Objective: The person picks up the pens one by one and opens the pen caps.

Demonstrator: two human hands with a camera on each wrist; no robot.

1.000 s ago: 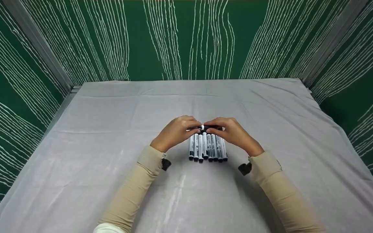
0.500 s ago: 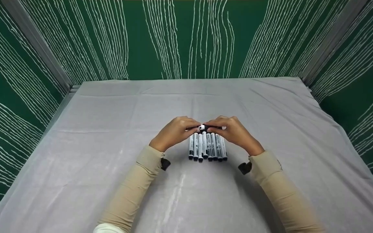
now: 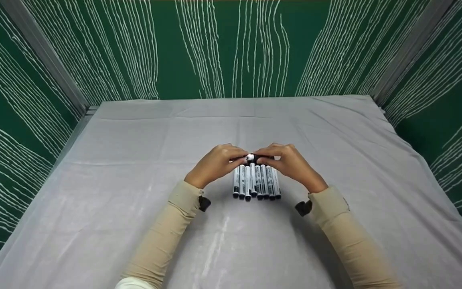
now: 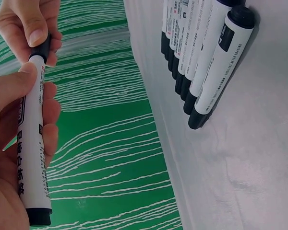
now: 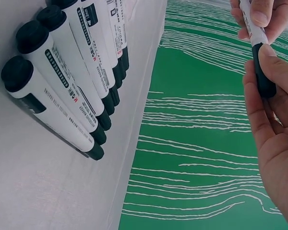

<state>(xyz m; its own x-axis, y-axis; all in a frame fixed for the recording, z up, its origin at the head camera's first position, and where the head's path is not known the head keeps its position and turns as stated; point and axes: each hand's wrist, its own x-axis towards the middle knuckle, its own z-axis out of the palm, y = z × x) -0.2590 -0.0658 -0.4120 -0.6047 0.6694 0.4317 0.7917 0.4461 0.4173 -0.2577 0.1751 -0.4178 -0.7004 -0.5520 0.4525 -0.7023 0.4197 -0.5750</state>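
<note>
In the head view my left hand [image 3: 216, 165] and right hand [image 3: 293, 166] meet around one whiteboard marker [image 3: 251, 157]. The left fingers and thumb grip its white printed barrel [image 4: 32, 143], seen lengthwise in the left wrist view. My right thumb and fingers pinch the black cap [image 5: 262, 72] at the other end. Cap and barrel look joined; whether there is a small gap I cannot tell. Just nearer to me, a row of several white markers [image 3: 257, 182] with black ends lies side by side on the cloth, one set slightly farther back.
A wrinkled grey cloth [image 3: 134, 140] covers the table. Green panels [image 3: 227, 48] with white wavy lines stand behind and at both sides, with grey posts [image 3: 48, 56] at the corners. Black wrist cameras [image 3: 304, 208] sit at the sleeve cuffs.
Slightly more white of the held marker shows between the hands than a second ago. Both hands stay nearly in place, and the row of markers lies as before.
</note>
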